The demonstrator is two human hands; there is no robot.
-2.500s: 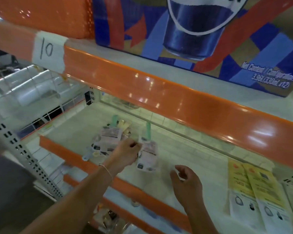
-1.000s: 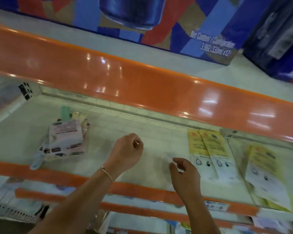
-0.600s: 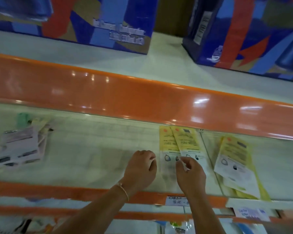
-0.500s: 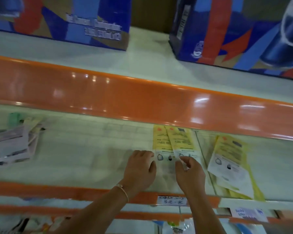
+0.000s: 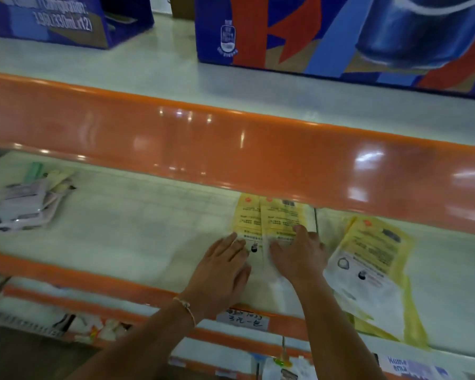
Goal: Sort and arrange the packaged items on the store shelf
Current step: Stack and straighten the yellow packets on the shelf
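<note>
Where both palms press, yellow-topped packets (image 5: 269, 218) overlap.

Your left hand (image 5: 220, 272) and right hand (image 5: 299, 259) cover the lower halves of two yellow packets (image 5: 266, 218), and the orange shelf lip (image 5: 231, 152) hides their top edges. Print on the packets is too blurred to read. The grey packet pile (image 5: 19, 209) is cut off at the left edge. The blue cartons (image 5: 340, 34) are cropped by the top edge.
</note>
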